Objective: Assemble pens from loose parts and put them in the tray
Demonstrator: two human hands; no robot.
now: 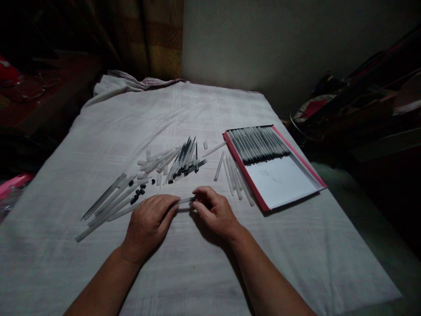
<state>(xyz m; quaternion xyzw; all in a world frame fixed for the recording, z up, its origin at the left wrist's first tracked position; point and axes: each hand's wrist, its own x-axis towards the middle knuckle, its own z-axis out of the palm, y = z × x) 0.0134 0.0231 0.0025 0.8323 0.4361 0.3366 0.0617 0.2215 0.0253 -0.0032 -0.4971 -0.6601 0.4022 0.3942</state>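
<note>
Between my two hands a clear pen [186, 200] lies nearly level, its black end toward the right. My left hand [149, 221] is closed round the pen's left part. At the black end, the thumb and fingers of my right hand [214, 210] pinch together. Clear pen barrels [108, 204] and small black plugs [137, 193] lie beside my left hand. Just beyond both hands is a pile of black ink refills [186, 156] with more clear tubes. Several clear caps [235, 177] lie to the right of the pile.
A shallow pink-edged box [259, 193] at the right holds a row of pens [258, 145] with black ends. A pale checked cloth [204, 272] covers the table. Behind it are a wall [246, 48] and a curtain [161, 39]; dark furniture stands at both sides.
</note>
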